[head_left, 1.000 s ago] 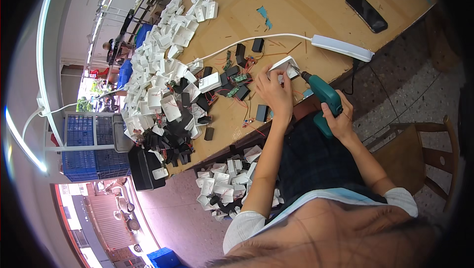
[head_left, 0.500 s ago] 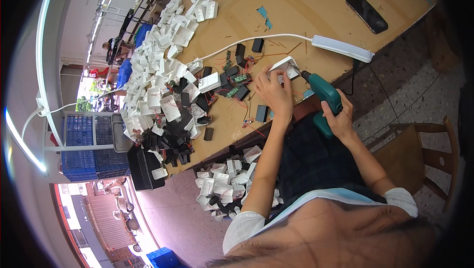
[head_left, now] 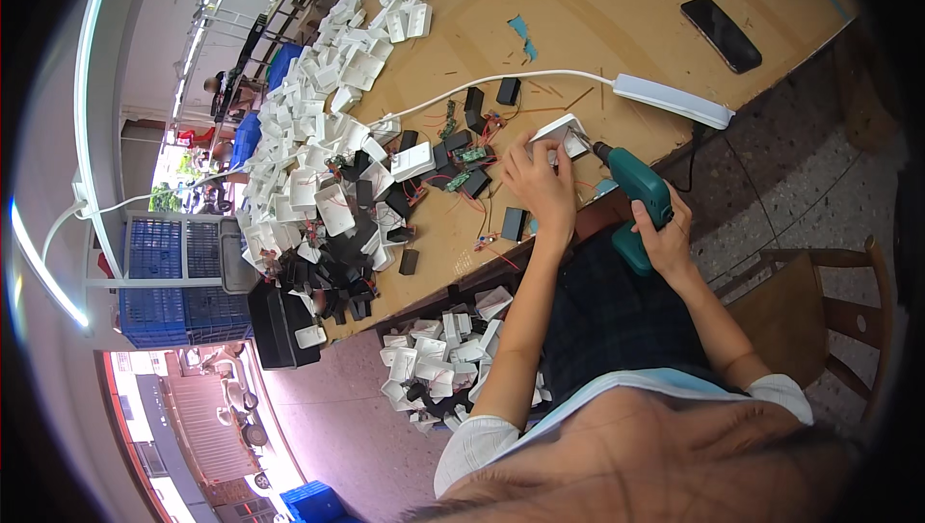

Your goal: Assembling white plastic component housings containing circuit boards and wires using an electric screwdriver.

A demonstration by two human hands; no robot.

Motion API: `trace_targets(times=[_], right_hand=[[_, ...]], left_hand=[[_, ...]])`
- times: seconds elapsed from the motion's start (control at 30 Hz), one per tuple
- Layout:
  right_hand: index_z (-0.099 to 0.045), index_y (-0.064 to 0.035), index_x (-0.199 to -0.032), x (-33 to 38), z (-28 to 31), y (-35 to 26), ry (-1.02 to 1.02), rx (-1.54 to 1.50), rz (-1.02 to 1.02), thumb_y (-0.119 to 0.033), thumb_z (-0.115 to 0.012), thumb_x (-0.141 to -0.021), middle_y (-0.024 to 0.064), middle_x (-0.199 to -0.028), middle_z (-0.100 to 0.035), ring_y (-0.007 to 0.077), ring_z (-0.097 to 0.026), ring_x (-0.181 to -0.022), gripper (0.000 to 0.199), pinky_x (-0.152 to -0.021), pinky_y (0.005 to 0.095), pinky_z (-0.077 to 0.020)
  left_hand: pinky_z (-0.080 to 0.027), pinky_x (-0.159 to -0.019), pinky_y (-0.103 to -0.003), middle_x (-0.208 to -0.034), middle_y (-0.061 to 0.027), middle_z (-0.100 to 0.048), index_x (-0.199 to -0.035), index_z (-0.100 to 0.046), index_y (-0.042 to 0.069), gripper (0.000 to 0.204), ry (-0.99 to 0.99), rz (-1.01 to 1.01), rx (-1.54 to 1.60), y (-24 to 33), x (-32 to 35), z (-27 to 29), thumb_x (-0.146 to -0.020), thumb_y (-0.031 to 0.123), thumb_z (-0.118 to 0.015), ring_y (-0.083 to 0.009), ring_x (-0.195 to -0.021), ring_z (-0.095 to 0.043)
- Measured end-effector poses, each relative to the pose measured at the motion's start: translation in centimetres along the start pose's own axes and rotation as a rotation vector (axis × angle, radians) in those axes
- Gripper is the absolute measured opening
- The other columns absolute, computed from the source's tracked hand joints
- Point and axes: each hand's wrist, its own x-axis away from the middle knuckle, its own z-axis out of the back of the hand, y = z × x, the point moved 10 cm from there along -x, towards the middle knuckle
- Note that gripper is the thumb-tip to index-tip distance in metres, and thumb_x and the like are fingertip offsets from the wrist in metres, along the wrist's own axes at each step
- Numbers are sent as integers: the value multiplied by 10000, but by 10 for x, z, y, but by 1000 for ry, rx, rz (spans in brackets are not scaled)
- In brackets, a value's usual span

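A green cordless screwdriver [head_left: 639,187] is gripped at its handle by my right hand [head_left: 669,236], fingers wrapped round it. Its bit reaches into a small white plastic housing [head_left: 570,134] near the table's front edge. My left hand [head_left: 542,184] is closed on that housing from the left, steadying it against the table; the fingertips partly cover its inside. Whether a screw sits under the bit is too small to tell. Left of my left hand lie black boxes [head_left: 474,108], green circuit boards [head_left: 472,154] with red wires, and a closed white housing [head_left: 412,162].
Heaps of white housings [head_left: 361,68] line the table's [head_left: 665,60] left and far sides. A white power strip [head_left: 673,102] with its cable crosses the middle, and a phone [head_left: 721,33] lies beyond it. Below stand a container of white housings [head_left: 424,364] and a wooden chair [head_left: 805,306].
The whole picture has shifted slightly. Both hands keep their hold, and the screwdriver bit remains at the white housing.
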Motion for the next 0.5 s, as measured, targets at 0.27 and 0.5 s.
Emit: trace_targets(times=[0.27, 0.5], right_hand=[[-626, 56, -994, 3, -4, 9, -10, -90, -125, -180, -679, -979, 95, -846, -599, 154, -610, -615, 243, -573, 307, -477], [-620, 65, -1006, 3, -4, 0, -6, -35, 7, -178, -677, -972, 112, -879, -584, 198, -602, -672, 251, -624, 337, -475]], left_hand=[[-366, -1007, -480, -1240, -109, -606, -933, -667, 75, 135, -9, 3, 1, -2, -1, 0, -833, 108, -751, -330, -1201, -529], [-364, -1005, -472, -1238, -106, -608, -928, -670, 79, 133, 2, -1, -9, 0, 0, 0, -828, 108, -752, -326, -1194, -533]])
